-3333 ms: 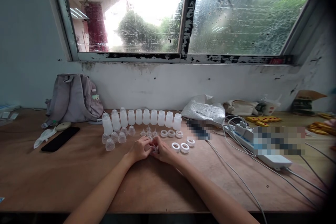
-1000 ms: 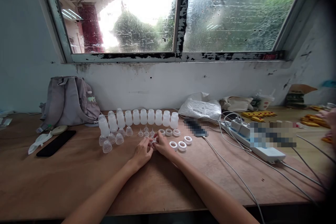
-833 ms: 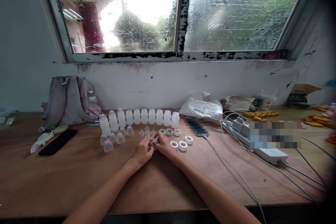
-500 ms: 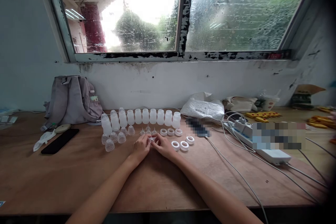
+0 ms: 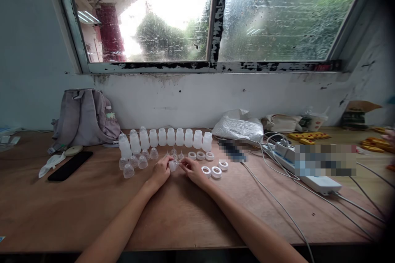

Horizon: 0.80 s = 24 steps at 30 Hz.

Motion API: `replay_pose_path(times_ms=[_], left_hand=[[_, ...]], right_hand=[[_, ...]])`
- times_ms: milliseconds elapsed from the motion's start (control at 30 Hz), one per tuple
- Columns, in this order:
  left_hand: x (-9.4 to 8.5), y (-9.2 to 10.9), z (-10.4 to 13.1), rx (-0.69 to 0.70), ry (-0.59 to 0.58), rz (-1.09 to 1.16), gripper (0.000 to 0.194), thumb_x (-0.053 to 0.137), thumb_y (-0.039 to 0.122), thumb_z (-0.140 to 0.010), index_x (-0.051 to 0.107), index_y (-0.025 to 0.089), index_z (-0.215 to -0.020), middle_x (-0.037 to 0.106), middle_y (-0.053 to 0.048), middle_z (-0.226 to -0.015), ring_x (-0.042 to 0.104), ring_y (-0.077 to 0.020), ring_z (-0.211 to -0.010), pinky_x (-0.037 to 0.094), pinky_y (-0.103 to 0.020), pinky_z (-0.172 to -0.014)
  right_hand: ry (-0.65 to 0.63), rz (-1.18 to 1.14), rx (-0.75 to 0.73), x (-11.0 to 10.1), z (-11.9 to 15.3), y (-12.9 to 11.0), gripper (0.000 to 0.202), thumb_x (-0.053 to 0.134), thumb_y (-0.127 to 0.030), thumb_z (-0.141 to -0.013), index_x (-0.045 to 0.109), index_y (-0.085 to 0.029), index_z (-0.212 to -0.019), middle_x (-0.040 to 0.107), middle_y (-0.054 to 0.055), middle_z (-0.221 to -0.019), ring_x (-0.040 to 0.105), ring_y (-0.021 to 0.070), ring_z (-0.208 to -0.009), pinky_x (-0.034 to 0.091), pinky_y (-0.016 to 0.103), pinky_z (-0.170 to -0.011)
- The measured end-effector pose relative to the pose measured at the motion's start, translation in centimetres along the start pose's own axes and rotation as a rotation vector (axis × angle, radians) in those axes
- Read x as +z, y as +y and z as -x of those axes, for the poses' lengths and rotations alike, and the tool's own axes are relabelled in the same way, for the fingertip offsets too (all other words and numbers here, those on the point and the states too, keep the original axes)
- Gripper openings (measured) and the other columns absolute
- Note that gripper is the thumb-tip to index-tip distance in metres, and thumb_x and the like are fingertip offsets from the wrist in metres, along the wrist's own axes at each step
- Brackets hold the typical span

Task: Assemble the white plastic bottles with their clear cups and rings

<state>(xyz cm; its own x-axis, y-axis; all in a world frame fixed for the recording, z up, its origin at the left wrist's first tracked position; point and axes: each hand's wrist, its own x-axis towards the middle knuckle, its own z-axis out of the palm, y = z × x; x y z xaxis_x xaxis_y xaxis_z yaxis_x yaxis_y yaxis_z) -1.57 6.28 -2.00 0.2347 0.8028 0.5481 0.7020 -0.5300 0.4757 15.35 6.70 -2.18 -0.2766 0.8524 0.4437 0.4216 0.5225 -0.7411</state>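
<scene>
In front of me, my left hand (image 5: 162, 171) is closed around a whitish bottle collar ring (image 5: 172, 167), held on edge just above the table. The fingers of my right hand (image 5: 191, 169) pinch the clear tip of a bottle nipple (image 5: 178, 164) sticking out of the ring's right side. Several clear nipples (image 5: 174, 154) stand just beyond my fingers, partly hidden by them. To the right lie several white collar rings (image 5: 216, 172). Clear domed caps (image 5: 128, 171) stand to the left. Frosted baby bottles (image 5: 180, 137) form a row behind, three at the left with caps on.
A grey backpack (image 5: 82, 117), black phone (image 5: 70, 166) and tissue (image 5: 52, 166) lie at the left. Behind on the right are a plastic bag (image 5: 239, 126), another phone (image 5: 230, 150) and a power strip (image 5: 322, 183) with cables. The table's front edge runs below my forearms.
My hands have drawn slightly apart, and the left has turned the ring on edge. The ring and nipple between them now show more clearly.
</scene>
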Motion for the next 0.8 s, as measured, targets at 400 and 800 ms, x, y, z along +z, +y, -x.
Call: replay_pose_path(times_ms=[400, 800], left_hand=[[-4.2, -3.3, -8.6, -0.429, 0.011, -0.563, 0.04, 0.04, 0.021, -0.077, 0.039, 0.017, -0.116, 0.054, -0.015, -0.102, 0.057, -0.0273, -0.084, 0.043, -0.035, -0.067], [-4.4, -1.8, -7.3, -0.096, 0.316, -0.496, 0.016, 0.04, 0.026, -0.08, 0.052, 0.017, -0.086, 0.043, -0.01, -0.11, 0.042, -0.0259, -0.103, 0.035, -0.038, -0.086]], right_hand=[[0.02, 0.037, 0.023, 0.2, 0.4, 0.1, 0.013, 0.042, -0.026, -0.076, 0.049, -0.019, -0.067, 0.049, -0.003, -0.055, 0.044, 0.0096, -0.047, 0.034, 0.019, -0.045], [0.062, 0.053, 0.008, 0.2, 0.6, -0.5, 0.013, 0.042, -0.026, -0.076, 0.05, -0.019, -0.068, 0.051, -0.002, -0.056, 0.047, 0.0106, -0.05, 0.035, 0.02, -0.049]])
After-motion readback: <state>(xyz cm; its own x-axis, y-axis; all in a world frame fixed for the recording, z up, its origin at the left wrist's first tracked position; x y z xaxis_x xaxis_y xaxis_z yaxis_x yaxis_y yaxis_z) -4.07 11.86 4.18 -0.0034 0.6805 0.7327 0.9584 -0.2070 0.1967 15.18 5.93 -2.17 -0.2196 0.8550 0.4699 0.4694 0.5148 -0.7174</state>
